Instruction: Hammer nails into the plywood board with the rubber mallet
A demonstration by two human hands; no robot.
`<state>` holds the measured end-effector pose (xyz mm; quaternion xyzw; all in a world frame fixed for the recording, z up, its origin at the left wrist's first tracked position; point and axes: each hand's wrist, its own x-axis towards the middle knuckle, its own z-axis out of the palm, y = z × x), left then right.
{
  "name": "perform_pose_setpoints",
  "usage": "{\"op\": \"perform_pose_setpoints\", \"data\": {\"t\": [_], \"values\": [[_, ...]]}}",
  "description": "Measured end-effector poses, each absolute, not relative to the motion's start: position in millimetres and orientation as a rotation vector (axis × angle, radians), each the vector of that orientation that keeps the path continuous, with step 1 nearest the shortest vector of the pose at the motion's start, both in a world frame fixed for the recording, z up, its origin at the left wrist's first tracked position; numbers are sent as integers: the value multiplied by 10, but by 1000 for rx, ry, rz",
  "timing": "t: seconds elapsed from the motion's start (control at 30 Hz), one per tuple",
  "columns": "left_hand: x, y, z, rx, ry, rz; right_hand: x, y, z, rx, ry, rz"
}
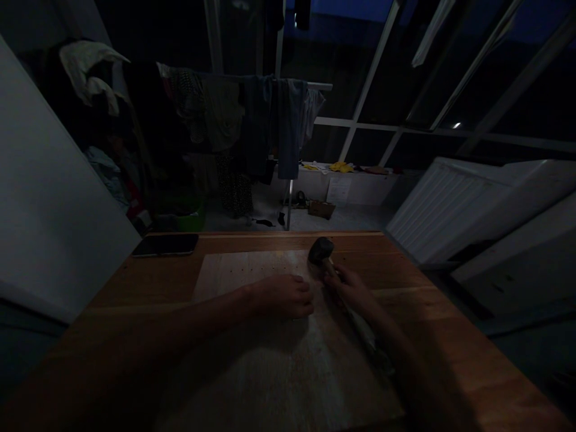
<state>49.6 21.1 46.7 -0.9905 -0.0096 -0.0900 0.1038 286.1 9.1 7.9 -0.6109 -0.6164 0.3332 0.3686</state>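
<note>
A pale wooden board (252,270) with small dark dots lies on a brown wooden table (148,282). My left hand (283,295) rests on the board with its fingers curled down, the fingertips pinched near the board's middle; what they hold is too dark to make out. My right hand (351,288) is closed around the handle of a hammer (320,251), close under its dark head. The hammer's head sits just above the board's far right part, beside my left fingertips.
A dark phone (165,245) lies at the table's far left edge. Beyond the table stands a drying rack hung with clothes (252,120). A white panel (40,198) is at the left, a white radiator-like unit (432,204) at the right. The room is very dim.
</note>
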Motion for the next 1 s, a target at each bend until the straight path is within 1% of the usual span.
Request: {"op": "perform_pose_setpoints", "data": {"t": [0.13,0.23,0.3,0.43,0.5,0.6,0.67,0.83,1.0], "values": [[517,202,537,-3005,-159,-227,2863,77,103,-1588,-1585,887],[530,249,582,-3124,-367,-234,2877,47,147,-1589,-1581,885],[574,331,557,-3232,-634,-460,2881,22,178,-1608,-1565,892],[775,547,362,-3240,-1362,-1193,2858,-26,207,-1627,-1533,889],[881,627,248,-3181,-1558,-1391,2832,-50,203,-1634,-1493,940],[955,681,133,-3124,-1597,-1503,2789,-84,198,-1621,-1395,1084],[949,688,99,-3106,-1597,-1527,2765,-99,204,-1593,-1338,1124],[906,694,74,-3170,-1486,-1473,2738,-104,227,-1550,-1293,1136],[908,717,73,-3136,-1472,-1373,2734,-97,211,-1553,-1265,1133]]}}
